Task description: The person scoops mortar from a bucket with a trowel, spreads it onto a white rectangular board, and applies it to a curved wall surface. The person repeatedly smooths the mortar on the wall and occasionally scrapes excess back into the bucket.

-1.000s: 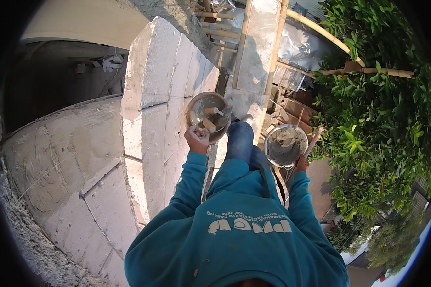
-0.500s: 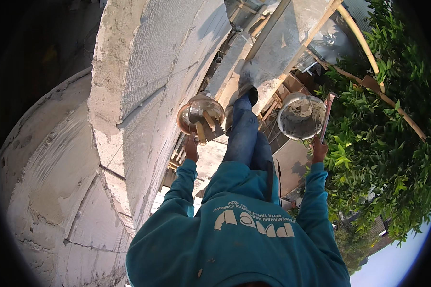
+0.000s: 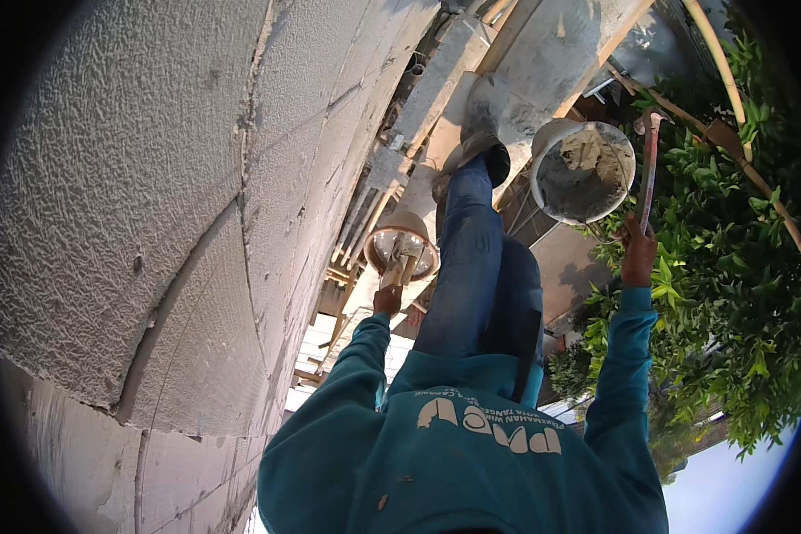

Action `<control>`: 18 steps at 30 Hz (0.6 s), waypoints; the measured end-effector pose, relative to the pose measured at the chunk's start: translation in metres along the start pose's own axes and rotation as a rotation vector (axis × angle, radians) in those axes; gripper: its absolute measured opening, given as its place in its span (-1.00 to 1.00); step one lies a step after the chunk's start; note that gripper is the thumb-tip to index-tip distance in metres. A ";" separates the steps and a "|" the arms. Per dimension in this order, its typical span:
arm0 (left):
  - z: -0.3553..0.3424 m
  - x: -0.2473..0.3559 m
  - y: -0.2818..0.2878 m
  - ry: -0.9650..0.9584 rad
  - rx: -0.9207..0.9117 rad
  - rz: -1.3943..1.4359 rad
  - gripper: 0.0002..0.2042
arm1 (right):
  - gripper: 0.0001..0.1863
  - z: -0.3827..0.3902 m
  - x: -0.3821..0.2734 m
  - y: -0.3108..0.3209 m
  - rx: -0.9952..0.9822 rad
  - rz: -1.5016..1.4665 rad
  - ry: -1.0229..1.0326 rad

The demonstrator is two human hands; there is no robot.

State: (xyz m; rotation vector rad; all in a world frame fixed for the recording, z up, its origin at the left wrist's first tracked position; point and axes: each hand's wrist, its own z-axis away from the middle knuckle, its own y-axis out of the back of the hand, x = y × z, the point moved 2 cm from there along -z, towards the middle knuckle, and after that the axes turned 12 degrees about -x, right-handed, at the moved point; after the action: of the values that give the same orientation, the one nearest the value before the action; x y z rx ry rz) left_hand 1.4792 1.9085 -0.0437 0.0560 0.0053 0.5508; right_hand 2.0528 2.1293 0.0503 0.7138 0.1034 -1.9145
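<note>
A: Where do we find the bowl?
B: Left of our legs, its brown rim tipped toward us, with wooden-handled tools inside. We can't make out their blades clearly.
A: How is our left hand gripping?
B: We have it closed at the bowl's near edge, though most of the fingertips are hidden.
A: And our right hand?
B: We've wrapped it round the lower end of a reddish bar with a curved head. Just beside that bar is a pale bucket holding grey mix. We can't tell whether the same fingers hook its wire handle.
A: What lies farther out?
B: Between bowl and bucket, our blue jeans; beyond them, a dusty plank. Left of us rises a pale block wall; right, leafy branches.
</note>
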 end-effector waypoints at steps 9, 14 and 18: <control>-0.069 0.005 -0.064 -0.084 -0.162 -0.096 -0.65 | -0.84 0.008 0.018 -0.007 0.052 -0.079 0.004; -0.091 0.009 -0.088 -0.079 -0.246 -0.065 -0.67 | -0.85 0.004 0.027 -0.006 0.060 -0.038 0.024; -0.112 -0.010 -0.108 -0.088 -0.339 -0.250 -0.66 | -0.84 -0.013 0.018 -0.007 0.059 0.000 -0.006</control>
State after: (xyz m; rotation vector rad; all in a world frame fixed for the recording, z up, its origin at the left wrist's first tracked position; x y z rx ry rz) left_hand 1.5245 1.8172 -0.1611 -0.2481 -0.1641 0.2932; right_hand 2.0469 2.1230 0.0288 0.7471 0.0433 -1.9267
